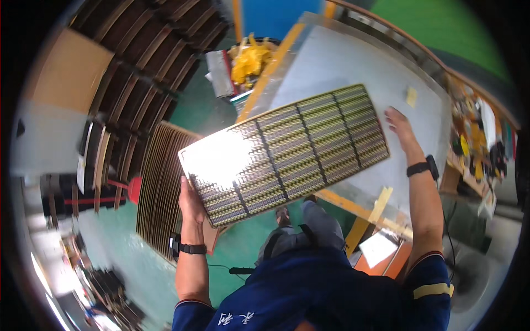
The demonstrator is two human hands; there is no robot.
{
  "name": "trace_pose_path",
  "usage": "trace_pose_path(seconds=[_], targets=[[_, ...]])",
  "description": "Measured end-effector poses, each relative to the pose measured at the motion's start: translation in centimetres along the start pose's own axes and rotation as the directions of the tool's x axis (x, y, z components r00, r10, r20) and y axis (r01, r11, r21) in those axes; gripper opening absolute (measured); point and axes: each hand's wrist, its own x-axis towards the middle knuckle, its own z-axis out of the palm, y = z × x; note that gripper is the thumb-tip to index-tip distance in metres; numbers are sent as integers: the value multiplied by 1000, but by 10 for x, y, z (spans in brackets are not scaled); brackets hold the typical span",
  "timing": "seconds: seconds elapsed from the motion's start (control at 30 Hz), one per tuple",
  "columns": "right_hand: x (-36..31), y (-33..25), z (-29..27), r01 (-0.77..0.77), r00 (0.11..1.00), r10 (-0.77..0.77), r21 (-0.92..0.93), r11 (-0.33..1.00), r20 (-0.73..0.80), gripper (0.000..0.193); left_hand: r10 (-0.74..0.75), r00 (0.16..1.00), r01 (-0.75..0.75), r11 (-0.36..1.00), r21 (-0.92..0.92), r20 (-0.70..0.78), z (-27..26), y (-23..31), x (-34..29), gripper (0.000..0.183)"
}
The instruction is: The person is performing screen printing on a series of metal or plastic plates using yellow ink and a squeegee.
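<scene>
A rectangular panel [287, 149] with a yellow-green and grey woven pattern, crossed by dark bands, is held up before me, tilted with its right end higher. Glare washes out its left part. My left hand [191, 205] grips the panel's lower left edge, its fingertips hidden behind. Just off the panel's right end, my right hand [398, 126] is open over the pale worktable [326, 55], with a narrow gap between its fingers and the panel. Close by my left arm stands a row of thin panels [165, 182], packed on edge.
Dark slatted racks [138, 60] fill the upper left. Yellow scraps [251, 60] lie in a bin beyond the table's left edge. Tools and tape clutter a shelf [477, 149] at right. A white sheet [380, 248] lies below the table's near edge.
</scene>
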Motion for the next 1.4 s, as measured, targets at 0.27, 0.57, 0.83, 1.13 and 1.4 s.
trace_pose_path(seconds=[0.27,0.57,0.83,1.13,1.4], targets=[[5,-49,58,-154,856,-104,443,883,507,65,139,974,-150,988,-49,-180,-53,24,-74,55],[-101,-162,172,-209,517,-455,622,754,725,89,460,844,-468,883,39,-276,-194,78,-202,69],[-143,-196,215,-149,479,-506,634,759,717,89,595,772,-626,771,-112,-223,-226,99,-283,70],[-153,-215,234,-91,415,-566,651,754,713,84,651,725,-686,711,-154,-224,-248,91,-309,70],[-143,-224,230,-100,374,-582,656,748,722,81,632,729,-674,729,-117,-262,-234,101,-312,74]])
